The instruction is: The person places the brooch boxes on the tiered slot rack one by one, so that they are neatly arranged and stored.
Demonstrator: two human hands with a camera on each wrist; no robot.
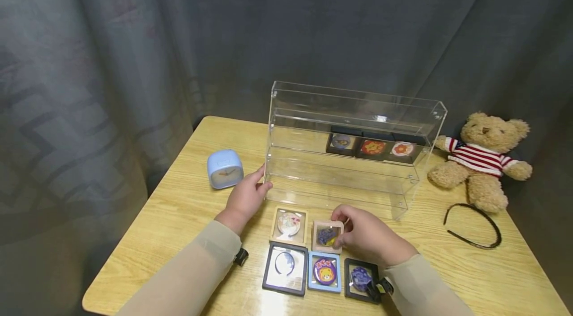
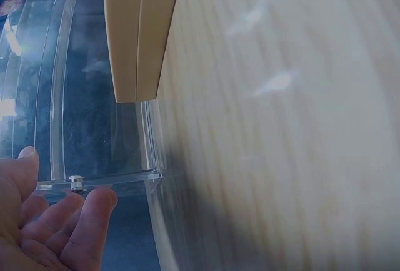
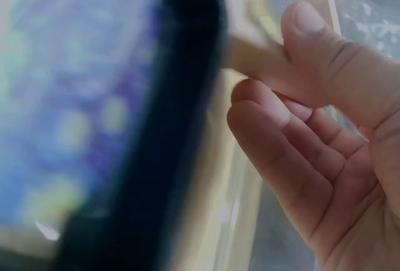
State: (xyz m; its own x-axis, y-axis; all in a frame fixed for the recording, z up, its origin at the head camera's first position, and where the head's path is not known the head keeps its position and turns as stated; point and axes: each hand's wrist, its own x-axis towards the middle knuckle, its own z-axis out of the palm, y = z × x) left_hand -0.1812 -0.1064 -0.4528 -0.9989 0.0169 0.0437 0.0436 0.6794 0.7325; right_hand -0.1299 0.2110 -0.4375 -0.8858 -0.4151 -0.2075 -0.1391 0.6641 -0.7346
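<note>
My left hand point(image 1: 245, 199) grips the left side panel of a clear acrylic display shelf point(image 1: 349, 118), thumb in front and fingers around the edge. A metal screw point(image 2: 76, 183) shows between the fingertips in the left wrist view. With thumb and fingers my right hand point(image 1: 369, 234) pinches the right side of a small pink display frame point(image 1: 328, 235) with a dark blue badge inside. Beside it lies a yellow frame point(image 1: 289, 226). Nearer me are a large black frame point(image 1: 285, 268), a light-blue frame with a bear badge point(image 1: 324, 272) and a small black frame point(image 1: 360, 280).
Three dark frames stand on an upper tier, among them one with a red badge point(image 1: 372, 147). A blue alarm clock point(image 1: 225, 169) is at left. A teddy bear point(image 1: 481, 157) and a black headband point(image 1: 497, 226) lie right on the wooden table point(image 1: 156, 251).
</note>
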